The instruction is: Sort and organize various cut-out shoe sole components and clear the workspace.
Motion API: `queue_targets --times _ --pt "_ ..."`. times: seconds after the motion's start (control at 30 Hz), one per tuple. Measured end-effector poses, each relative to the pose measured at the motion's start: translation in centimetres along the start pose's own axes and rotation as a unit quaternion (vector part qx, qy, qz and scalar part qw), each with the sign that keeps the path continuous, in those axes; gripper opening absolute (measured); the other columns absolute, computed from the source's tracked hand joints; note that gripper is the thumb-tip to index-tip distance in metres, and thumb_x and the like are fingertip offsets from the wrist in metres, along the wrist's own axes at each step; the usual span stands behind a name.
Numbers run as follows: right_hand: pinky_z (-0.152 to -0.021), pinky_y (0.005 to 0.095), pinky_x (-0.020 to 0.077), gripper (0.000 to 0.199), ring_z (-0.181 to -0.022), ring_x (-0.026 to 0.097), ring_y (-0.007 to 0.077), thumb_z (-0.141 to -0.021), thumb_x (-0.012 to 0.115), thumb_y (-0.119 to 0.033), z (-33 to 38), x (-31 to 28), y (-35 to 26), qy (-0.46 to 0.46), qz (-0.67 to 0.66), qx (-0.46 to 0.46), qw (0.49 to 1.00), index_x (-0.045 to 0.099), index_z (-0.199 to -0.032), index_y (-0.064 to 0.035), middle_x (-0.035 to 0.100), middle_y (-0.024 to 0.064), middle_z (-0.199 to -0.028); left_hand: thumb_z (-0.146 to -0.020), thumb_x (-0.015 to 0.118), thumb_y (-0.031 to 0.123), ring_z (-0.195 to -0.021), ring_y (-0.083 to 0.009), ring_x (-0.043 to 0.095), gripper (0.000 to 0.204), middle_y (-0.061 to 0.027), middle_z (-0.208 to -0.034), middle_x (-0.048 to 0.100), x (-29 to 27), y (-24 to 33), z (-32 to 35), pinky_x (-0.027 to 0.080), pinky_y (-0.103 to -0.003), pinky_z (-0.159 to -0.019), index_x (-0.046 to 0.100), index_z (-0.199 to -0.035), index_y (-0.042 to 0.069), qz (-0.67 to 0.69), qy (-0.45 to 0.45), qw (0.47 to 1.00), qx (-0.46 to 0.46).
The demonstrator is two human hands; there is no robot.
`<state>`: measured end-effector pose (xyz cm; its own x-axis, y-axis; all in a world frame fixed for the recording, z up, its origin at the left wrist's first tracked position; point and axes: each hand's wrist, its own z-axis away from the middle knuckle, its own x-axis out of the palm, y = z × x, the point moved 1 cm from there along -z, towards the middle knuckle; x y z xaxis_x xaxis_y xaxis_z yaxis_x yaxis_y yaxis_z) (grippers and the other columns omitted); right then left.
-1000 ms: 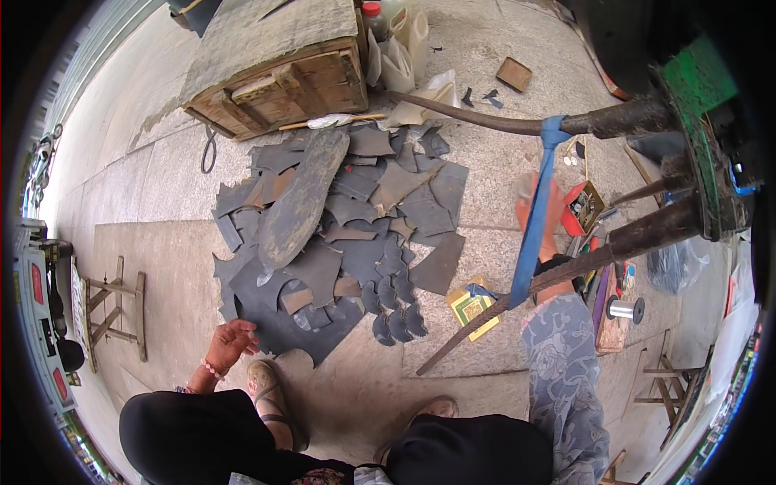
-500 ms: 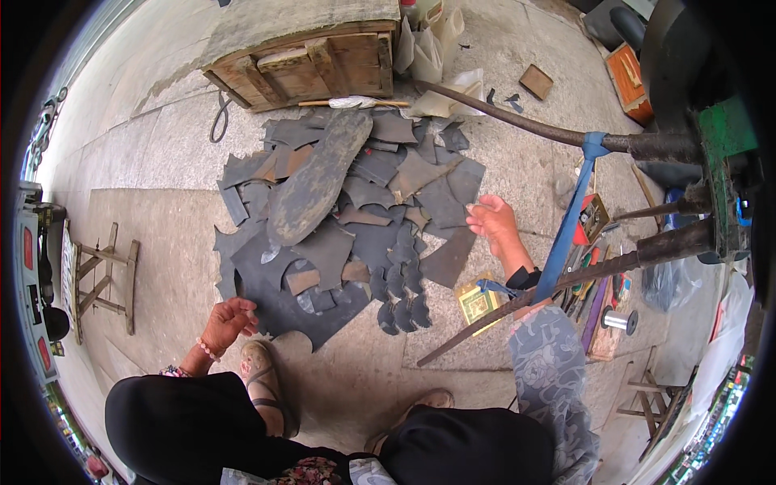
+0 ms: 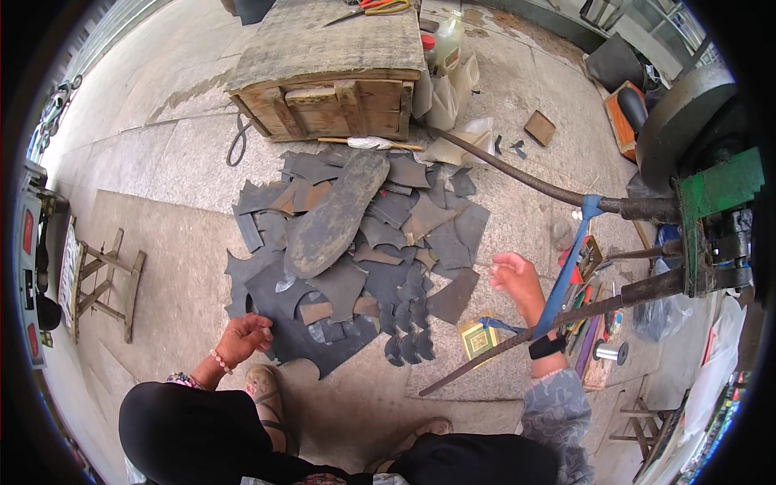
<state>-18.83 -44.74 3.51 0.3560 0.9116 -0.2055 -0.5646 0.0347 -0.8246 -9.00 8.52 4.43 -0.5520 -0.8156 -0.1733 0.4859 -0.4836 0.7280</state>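
Note:
My left hand (image 3: 241, 339) hovers at the near left edge of a large black sheet (image 3: 287, 343), its fingers loosely bent and nothing visible in them. To the right of the heap of cut leather-like scraps (image 3: 453, 242), my right hand (image 3: 519, 281) is raised with bent, parted fingers and holds nothing I can see. A worn, dirty shoe sole (image 3: 339, 217) lies slantwise across the heap. Small dark scalloped pieces (image 3: 402, 319) are stacked in rows at its near right side. A dark wristband (image 3: 547, 346) circles my right wrist.
A wooden crate (image 3: 323, 105) stands beyond the heap, with orange-handled scissors (image 3: 372, 8) on top. At right, a green metal machine (image 3: 719, 190) has long rusty legs, one tied with a blue strap (image 3: 570, 271). Beside them are hand tools, a wire spool (image 3: 610, 352) and a yellow box (image 3: 479, 341).
The view has tilted upward, showing more of the crate top. My right hand has drawn slightly right, away from the scraps; my left hand's fingers have curled more.

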Motion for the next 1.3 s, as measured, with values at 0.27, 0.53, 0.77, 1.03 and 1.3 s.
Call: queue_targets --times 0.27,0.53,0.77,1.03,1.3 --pt "-0.067 0.0298 0.0485 0.027 -0.074 0.061 0.0169 -0.079 0.066 -0.015 10.6 -3.7 -0.3 -0.083 0.321 -0.073 0.94 0.062 -0.103 -0.0018 0.066 0.0086 -0.082 -0.081 0.062 0.001 -0.071 -0.0223 0.063 0.02 -0.0133 -0.086 0.061 0.5 6.9 -2.2 0.05 -0.029 -0.061 0.062 -0.101 -0.002 -0.234 0.107 0.924 0.284" --pt "-0.07 0.0368 0.0493 0.026 -0.082 0.063 0.0313 -0.078 0.067 -0.017 19.8 0.6 -10.9 -0.329 0.506 0.0 0.797 0.063 -0.1 -0.0029 0.063 0.016 -0.085 -0.077 0.072 0.023 -0.095 -0.038 0.059 0.062 -0.0201 -0.107 0.056 2.8 10.0 -9.9 0.048 -0.044 -0.082 0.045 -0.128 0.001 -0.309 0.158 0.877 0.333" --pt "-0.074 0.0405 0.0491 0.026 -0.087 0.061 0.0349 -0.075 0.069 -0.01 20.4 7.9 -17.4 -0.228 0.574 -0.201 0.76 0.063 -0.099 -0.004 0.062 0.0138 -0.094 -0.066 0.081 0.021 -0.098 -0.0399 0.058 0.084 -0.0245 -0.111 0.056 4.6 9.1 -12.0 0.049 -0.044 -0.084 0.037 -0.134 0.0 -0.277 0.232 0.902 0.237" --pt "-0.088 0.0482 0.0441 0.025 -0.095 0.057 0.0364 -0.065 0.066 0.003 17.0 7.3 -18.3 0.036 0.599 -0.441 0.668 0.062 -0.09 0.0011 0.059 0.0184 -0.1 -0.08 0.067 0.004 -0.079 -0.0169 0.063 0.029 -0.008 -0.096 0.067 3.7 7.9 -8.7 0.052 -0.031 -0.069 0.059 -0.108 0.001 0.34 0.001 0.94 0.011" --pt "-0.102 0.0524 0.0347 0.02 -0.099 0.059 0.0298 -0.067 0.065 0.002 15.2 6.8 -17.6 0.092 0.656 -0.452 0.597 0.063 -0.086 -0.0013 0.061 0.0112 -0.096 -0.09 0.056 0.005 -0.101 -0.0226 0.063 0.034 -0.0097 -0.116 0.061 -9.4 2.2 -3.3 0.053 -0.04 -0.088 0.05 -0.124 0.005 0.505 0.108 0.846 0.134"
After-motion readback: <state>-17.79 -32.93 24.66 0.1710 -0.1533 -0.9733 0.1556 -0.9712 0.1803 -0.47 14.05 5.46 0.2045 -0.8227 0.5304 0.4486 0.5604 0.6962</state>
